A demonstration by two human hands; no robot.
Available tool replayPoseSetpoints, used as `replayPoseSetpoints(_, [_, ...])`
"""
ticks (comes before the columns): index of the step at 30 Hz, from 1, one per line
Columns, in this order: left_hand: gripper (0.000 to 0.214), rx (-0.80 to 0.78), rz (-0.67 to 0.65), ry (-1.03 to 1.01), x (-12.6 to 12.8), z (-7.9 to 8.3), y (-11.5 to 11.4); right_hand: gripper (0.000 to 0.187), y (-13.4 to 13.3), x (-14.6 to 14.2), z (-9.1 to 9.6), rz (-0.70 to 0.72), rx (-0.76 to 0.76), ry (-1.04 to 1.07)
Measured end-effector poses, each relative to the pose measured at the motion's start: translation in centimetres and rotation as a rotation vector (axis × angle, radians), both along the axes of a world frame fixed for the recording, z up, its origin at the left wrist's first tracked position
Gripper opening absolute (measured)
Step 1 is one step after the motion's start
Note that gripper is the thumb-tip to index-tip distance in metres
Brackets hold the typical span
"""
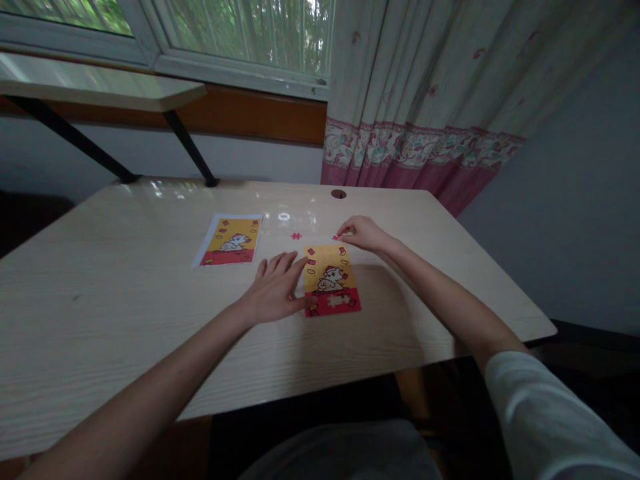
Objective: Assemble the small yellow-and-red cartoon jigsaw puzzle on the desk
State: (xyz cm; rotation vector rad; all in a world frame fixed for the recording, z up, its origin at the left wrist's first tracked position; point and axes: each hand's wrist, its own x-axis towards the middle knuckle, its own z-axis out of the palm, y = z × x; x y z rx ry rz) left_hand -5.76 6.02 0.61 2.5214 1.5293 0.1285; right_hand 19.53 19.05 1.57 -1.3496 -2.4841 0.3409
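Left hand [274, 288] lies flat, fingers spread, against the puzzle [330, 280] at mid-table [125, 320]. Right hand [363, 233] pinches a small red piece [335, 237] just past its top edge; another piece [296, 235] lies nearby.

left hand [274, 289]: flat, palm down, fingers spread | right hand [363, 233]: arm outstretched, fingers pinched together

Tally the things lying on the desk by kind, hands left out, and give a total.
Puzzle, nearly done: 1
Reference picture: 1
Loose pieces: 2, one lying free, one at the right hand
Total: 4
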Motion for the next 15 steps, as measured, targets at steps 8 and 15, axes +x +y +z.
replayPoseSetpoints(8, [0.08, 0.0, 0.003, -0.01, -0.2, -0.3, 0.1, 0.012, 0.0, 0.5, 0.4, 0.035, -0.195, 0.123])
replayPoseSetpoints(15, [0.075, 0.025, 0.022, -0.105, -0.1, 0.0, 0.2, 0.02, -2.2, 1.4, -0.4, 0.022, -0.253, 0.401])
